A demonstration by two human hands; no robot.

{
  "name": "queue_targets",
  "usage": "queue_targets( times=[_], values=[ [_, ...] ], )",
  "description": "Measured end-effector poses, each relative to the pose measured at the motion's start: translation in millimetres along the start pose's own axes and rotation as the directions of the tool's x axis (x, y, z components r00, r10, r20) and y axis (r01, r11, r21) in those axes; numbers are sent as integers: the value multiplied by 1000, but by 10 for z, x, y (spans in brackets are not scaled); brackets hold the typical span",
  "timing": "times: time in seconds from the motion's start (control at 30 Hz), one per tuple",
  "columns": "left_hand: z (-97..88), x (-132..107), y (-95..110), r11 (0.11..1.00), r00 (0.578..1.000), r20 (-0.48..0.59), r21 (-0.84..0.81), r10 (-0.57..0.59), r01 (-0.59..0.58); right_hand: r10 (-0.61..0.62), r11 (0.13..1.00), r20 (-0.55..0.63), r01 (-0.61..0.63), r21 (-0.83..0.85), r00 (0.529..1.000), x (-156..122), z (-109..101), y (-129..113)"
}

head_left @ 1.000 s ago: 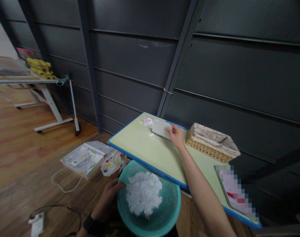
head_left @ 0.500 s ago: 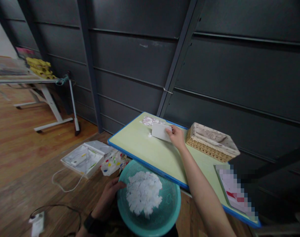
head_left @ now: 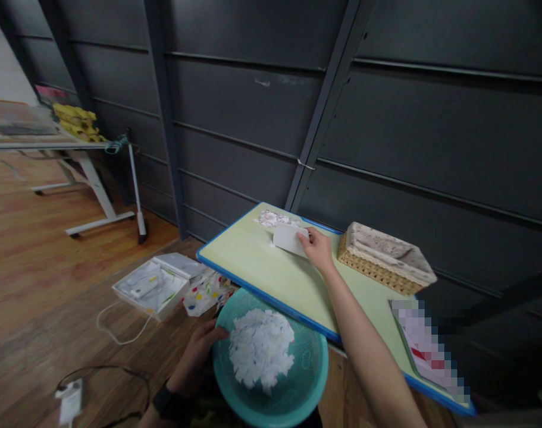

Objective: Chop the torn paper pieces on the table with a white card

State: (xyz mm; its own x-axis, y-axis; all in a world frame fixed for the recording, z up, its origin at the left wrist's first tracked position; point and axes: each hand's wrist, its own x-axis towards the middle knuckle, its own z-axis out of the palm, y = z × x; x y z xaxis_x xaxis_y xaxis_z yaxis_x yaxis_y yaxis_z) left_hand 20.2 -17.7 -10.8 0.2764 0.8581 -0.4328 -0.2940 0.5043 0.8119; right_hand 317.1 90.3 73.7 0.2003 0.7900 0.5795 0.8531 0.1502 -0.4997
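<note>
My left hand [head_left: 206,342] grips the left rim of a round turquoise plastic basket [head_left: 313,380], its thumb over the edge and the other fingers hidden below. Inside the basket lies a heap of torn white paper scraps [head_left: 262,351]. Over the pale green tabletop [head_left: 253,261] with a blue edge, my right hand [head_left: 316,245] pinches a flat white card [head_left: 290,239] by its right end. Just behind the card, a patch of paper scraps [head_left: 275,219] is spread near the table's far edge. A small white bit shows by the card's lower left corner.
A woven basket with a cloth lining [head_left: 387,258] stands on the table's right side. A blurred flat item [head_left: 426,351] lies near the right corner. On the floor at left are an open white box [head_left: 150,288], a patterned bag [head_left: 203,297] and a power strip [head_left: 69,401].
The whole view has shifted slightly. My right hand and the card have moved very little over the table. My left hand keeps its grip on the basket rim.
</note>
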Motion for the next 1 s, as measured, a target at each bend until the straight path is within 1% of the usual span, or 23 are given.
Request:
queue_targets(
  times=[0.2,0.3,0.4,0.53,0.63,0.77,1.0],
  values=[
    [25,-32,22,1000,1000,-12,9,-4,5,-5,971,-42,-6,-239,999,4,-119,-5],
    [13,15,5,1000,1000,-3,-2,-17,17,1,956,-65,-20,-291,998,7,-165,-15],
    [9,37,5,1000,1000,-5,-8,-8,8,18,964,-96,-43,-261,995,14,-180,-19],
    [15,-3,22,1000,1000,-10,25,3,-3,34,977,-128,-60,-203,991,19,-188,-20],
    [16,-30,26,999,999,-20,42,25,-24,31,984,-111,-50,-173,993,13,-193,-36],
    [24,-27,23,999,999,-39,44,21,-20,16,994,-87,-25,-106,996,-3,-196,-75],
    [45,-62,58,999,1000,-10,36,29,-29,21,1000,-37,-21,-18,999,-3,-175,-65]
  ],
)
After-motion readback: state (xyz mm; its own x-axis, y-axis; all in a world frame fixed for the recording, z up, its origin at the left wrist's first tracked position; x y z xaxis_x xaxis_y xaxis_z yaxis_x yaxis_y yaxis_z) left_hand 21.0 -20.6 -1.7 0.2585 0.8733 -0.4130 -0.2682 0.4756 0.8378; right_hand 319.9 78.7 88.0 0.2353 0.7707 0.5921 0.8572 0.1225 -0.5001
